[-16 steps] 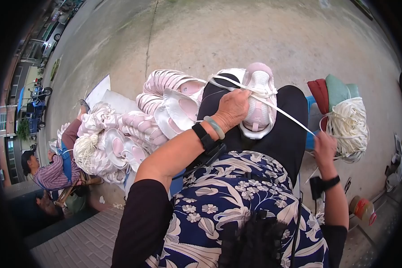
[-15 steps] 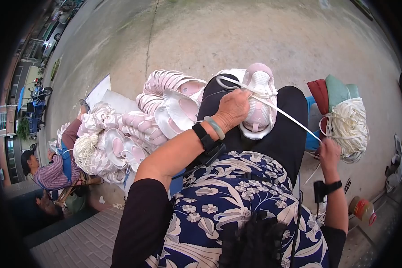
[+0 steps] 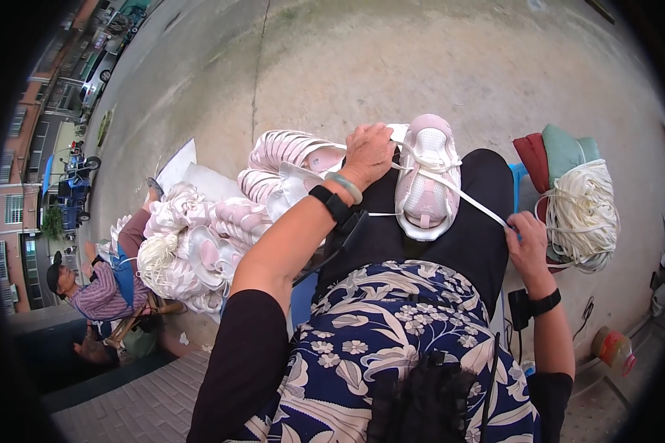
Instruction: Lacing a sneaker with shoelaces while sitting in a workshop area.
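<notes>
A pink and white sneaker upper rests on my lap, its sole edge toward me. White shoelace crosses its front and runs out to both sides. My left hand, left of the upper, is closed on one end of the lace. Over by my right knee, my right hand pinches the other end, with a small blue thing at its fingers that I cannot make out. Between the hands the lace is drawn fairly straight across the upper.
Stacked pink and white uppers lie to my left, with more in a heap. A bundle of white laces sits at right beside green and red cloth. A seated person is at far left; a jar stands lower right.
My left hand has moved up and left, off the upper, drawing lace with it. My right hand has come slightly up and left. The loose loop over the upper has become smaller.
</notes>
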Available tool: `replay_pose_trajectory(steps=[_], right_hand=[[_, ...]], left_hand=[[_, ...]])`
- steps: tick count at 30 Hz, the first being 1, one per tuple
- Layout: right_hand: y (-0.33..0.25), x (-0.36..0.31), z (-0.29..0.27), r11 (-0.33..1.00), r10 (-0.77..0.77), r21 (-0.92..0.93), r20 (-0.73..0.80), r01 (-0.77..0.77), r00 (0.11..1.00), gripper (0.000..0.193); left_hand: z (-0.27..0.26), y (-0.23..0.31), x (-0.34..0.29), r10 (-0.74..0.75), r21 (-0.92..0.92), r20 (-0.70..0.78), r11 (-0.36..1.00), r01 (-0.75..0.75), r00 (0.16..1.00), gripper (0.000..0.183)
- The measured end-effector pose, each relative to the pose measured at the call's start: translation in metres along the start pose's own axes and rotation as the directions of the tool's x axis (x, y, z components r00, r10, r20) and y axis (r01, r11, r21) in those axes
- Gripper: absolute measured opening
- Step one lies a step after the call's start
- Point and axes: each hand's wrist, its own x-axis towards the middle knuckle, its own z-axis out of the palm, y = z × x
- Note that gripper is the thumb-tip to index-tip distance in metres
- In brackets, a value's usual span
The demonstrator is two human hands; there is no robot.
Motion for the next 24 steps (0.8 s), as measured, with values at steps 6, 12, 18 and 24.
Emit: replay_pose_trajectory(steps=[6,12,18,24], right_hand=[[-0.043,0.050,0.020,0.967,-0.249,0.012,-0.147,0.254,0.957,0.025],[-0.058,0.069,0.042,0.962,-0.274,0.016,0.006,0.274,0.962,0.032],[-0.057,0.075,0.048,0.891,-0.036,0.453,0.008,0.028,0.999,0.014],[-0.043,0.061,0.025,0.811,0.138,0.562,0.086,-0.163,0.987,0.017]], left_hand=[[0.013,-0.015,0.015,0.096,-0.058,-0.015,0.994,-0.096,0.995,0.013],[-0.023,-0.023,0.017,-0.143,-0.796,0.394,0.440,0.415,0.908,0.020],[-0.068,-0.026,0.008,0.195,-0.833,0.524,-0.087,0.547,0.829,0.041],[-0.063,-0.014,0.006,0.170,-0.808,0.588,0.167,0.565,0.791,0.040]])
